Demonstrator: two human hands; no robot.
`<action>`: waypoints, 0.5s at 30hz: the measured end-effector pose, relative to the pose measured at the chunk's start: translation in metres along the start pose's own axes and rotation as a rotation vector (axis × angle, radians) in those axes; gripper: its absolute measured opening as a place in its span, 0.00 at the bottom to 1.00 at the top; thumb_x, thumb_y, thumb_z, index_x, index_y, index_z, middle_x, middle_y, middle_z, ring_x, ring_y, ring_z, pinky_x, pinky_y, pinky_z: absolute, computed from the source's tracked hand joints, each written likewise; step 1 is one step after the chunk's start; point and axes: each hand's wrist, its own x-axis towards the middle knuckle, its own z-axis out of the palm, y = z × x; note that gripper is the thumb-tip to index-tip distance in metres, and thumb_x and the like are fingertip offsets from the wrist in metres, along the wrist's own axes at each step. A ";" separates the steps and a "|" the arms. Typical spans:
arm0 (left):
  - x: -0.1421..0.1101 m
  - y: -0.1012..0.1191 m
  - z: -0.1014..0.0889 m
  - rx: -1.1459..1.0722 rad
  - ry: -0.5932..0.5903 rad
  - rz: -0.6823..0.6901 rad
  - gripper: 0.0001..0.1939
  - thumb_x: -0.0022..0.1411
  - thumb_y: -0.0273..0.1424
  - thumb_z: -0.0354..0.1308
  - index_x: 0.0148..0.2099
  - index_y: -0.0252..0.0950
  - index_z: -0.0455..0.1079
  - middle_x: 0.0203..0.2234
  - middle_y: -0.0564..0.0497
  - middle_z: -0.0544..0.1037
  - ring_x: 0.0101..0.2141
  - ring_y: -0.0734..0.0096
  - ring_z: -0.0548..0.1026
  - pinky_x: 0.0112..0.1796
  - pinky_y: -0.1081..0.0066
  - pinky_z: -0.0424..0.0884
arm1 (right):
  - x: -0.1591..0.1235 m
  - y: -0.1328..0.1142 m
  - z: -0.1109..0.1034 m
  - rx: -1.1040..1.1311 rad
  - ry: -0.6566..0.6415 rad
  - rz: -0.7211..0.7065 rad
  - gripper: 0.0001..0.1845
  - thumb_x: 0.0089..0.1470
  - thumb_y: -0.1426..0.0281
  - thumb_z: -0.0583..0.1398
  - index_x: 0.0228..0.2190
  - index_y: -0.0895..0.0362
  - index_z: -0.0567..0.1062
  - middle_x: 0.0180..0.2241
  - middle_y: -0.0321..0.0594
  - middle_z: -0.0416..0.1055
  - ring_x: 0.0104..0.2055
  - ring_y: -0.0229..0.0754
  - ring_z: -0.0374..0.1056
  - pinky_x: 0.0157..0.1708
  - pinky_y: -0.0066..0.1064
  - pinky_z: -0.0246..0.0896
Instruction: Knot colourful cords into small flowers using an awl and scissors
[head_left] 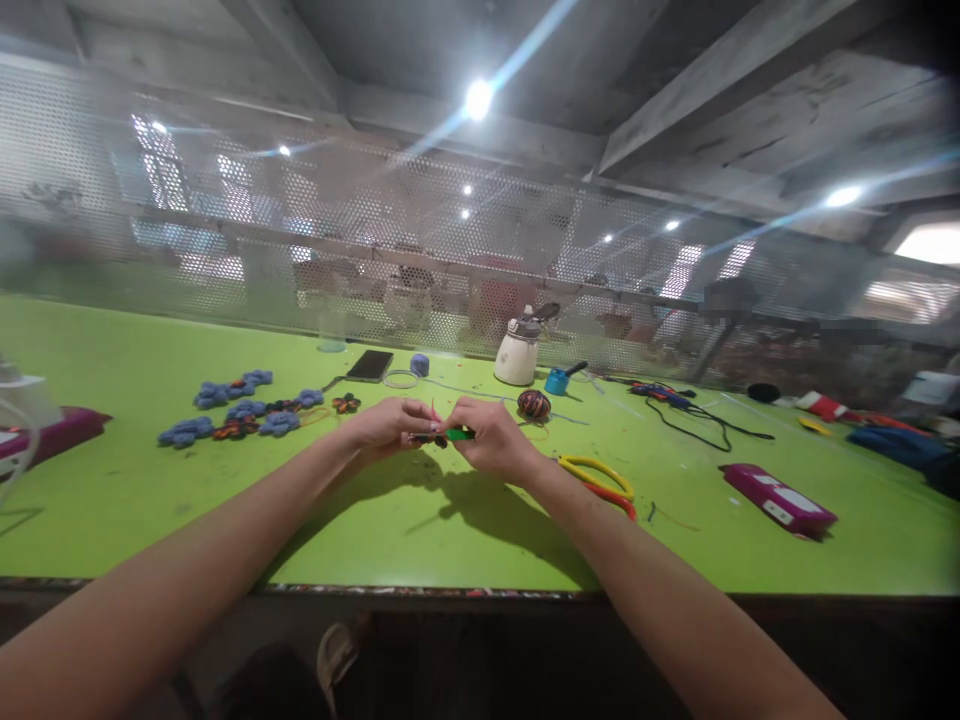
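Over the middle of the green table, my left hand (pixel 386 425) pinches a small dark crochet piece (pixel 439 441), mostly covered by the fingers. My right hand (pixel 491 437) closes around a green-handled crochet hook (pixel 460 434), its tip meeting the piece. The two hands almost touch. Blue and dark-orange crochet flowers (pixel 240 428) lie to the left, and a single dark-orange flower (pixel 346 403) is close to my left hand. Beyond my right hand rests a dark, orange-streaked yarn ball (pixel 534 404). Scissors with yellow and orange handles (pixel 600 478) lie partly behind my right forearm.
A phone (pixel 370 366), a small blue yarn ball (pixel 420 365), a white jug (pixel 517 352) and a blue pot (pixel 557 381) stand or lie farther back. Black cords (pixel 686 405) and a purple power strip (pixel 780 500) are on the right. A perforated screen (pixel 450 250) borders the far edge.
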 end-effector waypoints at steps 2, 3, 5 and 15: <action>-0.001 0.000 0.000 0.018 -0.001 0.006 0.06 0.42 0.23 0.67 0.26 0.31 0.73 0.21 0.49 0.76 0.25 0.75 0.73 0.22 0.79 0.63 | 0.001 0.001 0.001 0.048 0.016 0.015 0.06 0.45 0.80 0.60 0.25 0.60 0.76 0.24 0.38 0.69 0.26 0.35 0.62 0.27 0.25 0.54; -0.002 0.001 0.001 0.029 -0.001 0.014 0.06 0.42 0.23 0.67 0.26 0.31 0.73 0.21 0.49 0.77 0.24 0.75 0.73 0.22 0.79 0.62 | 0.002 0.001 0.001 0.092 0.031 0.042 0.04 0.45 0.78 0.61 0.24 0.60 0.76 0.23 0.37 0.68 0.25 0.35 0.62 0.27 0.25 0.54; -0.003 0.001 0.002 0.054 0.003 0.038 0.06 0.42 0.23 0.67 0.26 0.31 0.73 0.21 0.48 0.77 0.23 0.76 0.73 0.20 0.79 0.61 | 0.003 0.002 0.000 0.224 0.074 0.173 0.03 0.45 0.74 0.63 0.22 0.60 0.75 0.21 0.35 0.67 0.24 0.34 0.60 0.26 0.25 0.53; -0.003 0.001 0.009 0.256 0.115 0.197 0.03 0.44 0.23 0.63 0.26 0.31 0.72 0.15 0.51 0.75 0.14 0.79 0.66 0.15 0.78 0.59 | 0.004 0.010 0.010 0.625 -0.017 0.730 0.10 0.36 0.72 0.63 0.26 0.64 0.79 0.16 0.35 0.68 0.15 0.29 0.51 0.17 0.25 0.46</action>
